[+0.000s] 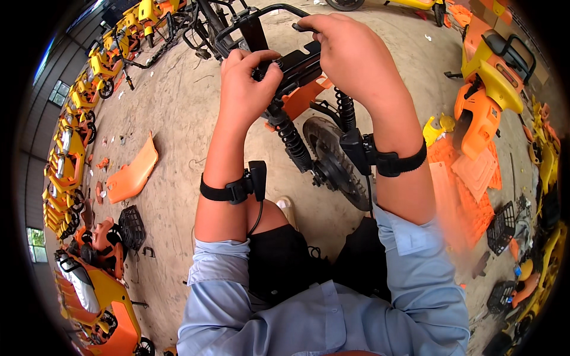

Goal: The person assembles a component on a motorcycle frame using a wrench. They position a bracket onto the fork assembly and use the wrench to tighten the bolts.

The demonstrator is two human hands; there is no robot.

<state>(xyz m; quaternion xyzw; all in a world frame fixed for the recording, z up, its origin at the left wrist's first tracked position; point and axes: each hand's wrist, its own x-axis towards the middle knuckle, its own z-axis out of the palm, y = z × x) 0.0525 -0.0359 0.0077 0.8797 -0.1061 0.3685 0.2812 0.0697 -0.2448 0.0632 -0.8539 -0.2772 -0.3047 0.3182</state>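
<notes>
A partly stripped scooter stands in front of me, its black metal frame (256, 34) bare at the rear. My left hand (249, 86) is at the left side of the frame, thumb and forefinger pinched together over a small dark part that I cannot make out. My right hand (353, 56) is closed at the frame's right side, a short black end (303, 28) showing by its forefinger; what the curled fingers hold is hidden. Below the hands are a black bracket (300, 65), two coil-spring shock absorbers (292, 139) and the rear wheel (335, 160). An orange panel (306, 98) shows under the frame.
An orange body panel (133, 173) lies on the concrete floor at left, near a black basket (132, 227). Yellow scooters (71, 160) line the left wall. Right of me are another yellow-orange scooter (493, 77), stacked orange panels (475, 172) and a black crate (502, 227).
</notes>
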